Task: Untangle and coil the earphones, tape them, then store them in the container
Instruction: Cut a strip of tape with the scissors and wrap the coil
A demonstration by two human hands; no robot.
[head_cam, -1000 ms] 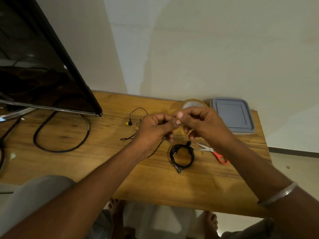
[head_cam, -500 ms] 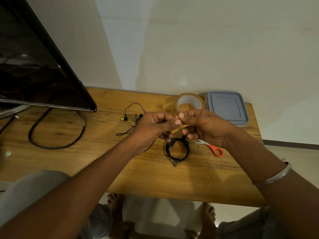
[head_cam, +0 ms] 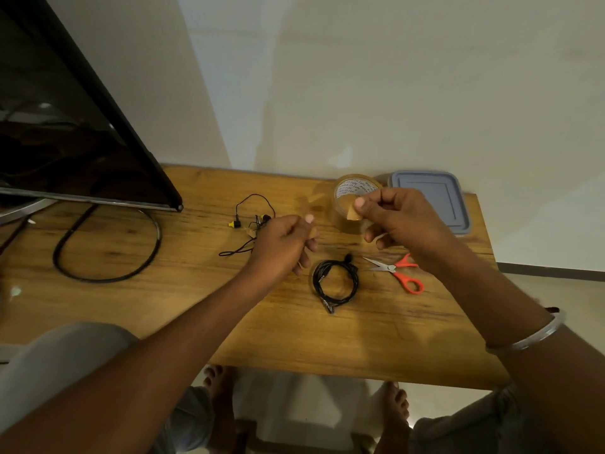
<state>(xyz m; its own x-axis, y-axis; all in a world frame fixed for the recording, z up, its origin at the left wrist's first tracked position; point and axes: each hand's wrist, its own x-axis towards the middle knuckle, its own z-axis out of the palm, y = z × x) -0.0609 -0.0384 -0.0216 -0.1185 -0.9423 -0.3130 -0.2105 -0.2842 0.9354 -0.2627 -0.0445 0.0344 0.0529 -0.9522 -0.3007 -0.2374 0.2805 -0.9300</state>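
A coiled black earphone cable point(head_cam: 334, 283) lies on the wooden table point(head_cam: 203, 290) below my hands. A second, loose earphone set with a yellow bud point(head_cam: 252, 221) lies to the left. My right hand point(head_cam: 402, 221) pinches a small brown tape piece point(head_cam: 353, 213) between thumb and forefinger, in front of the brown tape roll point(head_cam: 352, 191). My left hand point(head_cam: 284, 244) is held apart from it with its fingers curled, and another brown tape piece point(head_cam: 312, 235) shows at its fingertips. The grey-lidded container point(head_cam: 432, 201) stands behind my right hand.
Orange-handled scissors point(head_cam: 397, 271) lie right of the coil. A monitor point(head_cam: 65, 126) stands at the back left on a ring-shaped stand point(head_cam: 108, 247). The table's front edge runs above my knees and feet.
My hands were together over the coil, pinching one tape strip. They have pulled apart, the right up toward the roll and the left leftward, each with a tape piece.
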